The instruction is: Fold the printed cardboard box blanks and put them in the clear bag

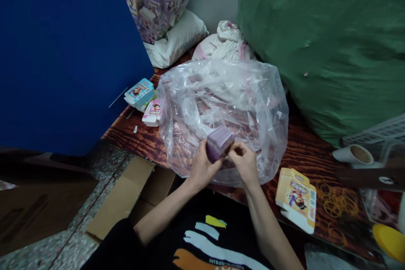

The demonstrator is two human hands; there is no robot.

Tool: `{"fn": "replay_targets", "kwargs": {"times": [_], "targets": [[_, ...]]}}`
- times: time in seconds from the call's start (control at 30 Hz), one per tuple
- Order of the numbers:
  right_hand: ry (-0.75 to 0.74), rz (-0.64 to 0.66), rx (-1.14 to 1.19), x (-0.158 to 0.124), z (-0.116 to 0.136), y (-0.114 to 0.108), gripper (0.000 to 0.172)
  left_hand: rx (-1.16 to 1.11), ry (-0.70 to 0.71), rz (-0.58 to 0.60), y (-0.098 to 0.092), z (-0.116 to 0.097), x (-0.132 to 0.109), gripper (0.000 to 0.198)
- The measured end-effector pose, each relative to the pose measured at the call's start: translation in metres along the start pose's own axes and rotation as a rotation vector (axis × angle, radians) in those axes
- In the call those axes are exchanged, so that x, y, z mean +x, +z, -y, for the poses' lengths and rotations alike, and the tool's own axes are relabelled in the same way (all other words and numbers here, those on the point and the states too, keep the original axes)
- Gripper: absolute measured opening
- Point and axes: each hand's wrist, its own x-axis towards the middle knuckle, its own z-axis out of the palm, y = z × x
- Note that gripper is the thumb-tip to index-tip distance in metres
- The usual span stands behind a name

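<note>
My left hand (204, 164) is wrapped round a purple block-shaped bundle (220, 139), which looks like a stack of thin pieces. The thumb lies on its near side. At the bundle's right end, my right hand (243, 160) has its fingers curled into a pinch; what they hold, if anything, is too small to make out. Beneath both hands a large clear plastic bag (272, 109) lies spread on the dark wood-grained table (139, 133).
Left of the bag lie a blue carton (139, 93) and a pink carton (153, 112). To the right are a yellow carton (297, 198), several rubber bands (337, 200) and a paper cup (352, 154). White sacks (183, 36) and a large green bundle (322, 42) stand behind.
</note>
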Motion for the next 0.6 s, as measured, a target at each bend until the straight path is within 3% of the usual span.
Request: {"fn": "replay_targets", "kwargs": {"times": [0.1,0.2,0.3,0.4,0.53,0.6], "targets": [[0.071,0.144,0.288,-0.005,0.000,-0.008,0.019,-0.208,-0.096,0.034,-0.005,0.000,0.011,0.059],[0.211,0.396,0.550,-0.017,-0.003,-0.014,0.026,-0.499,-0.281,0.010,-0.008,0.002,0.024,0.055],[0.290,0.534,0.424,-0.029,-0.010,-0.024,0.027,-0.673,-0.426,-0.052,-0.013,0.004,0.033,0.049],[0.231,0.477,0.172,-0.031,-0.016,-0.040,0.025,-0.717,-0.469,-0.099,-0.017,0.007,0.036,0.036],[0.059,0.195,0.038,-0.023,-0.010,-0.064,0.022,-0.713,-0.526,-0.054,-0.016,0.009,0.033,0.029],[0.008,0.115,0.019,-0.022,-0.007,-0.068,0.020,-0.747,-0.531,-0.065,-0.015,0.007,0.034,0.026]]}}
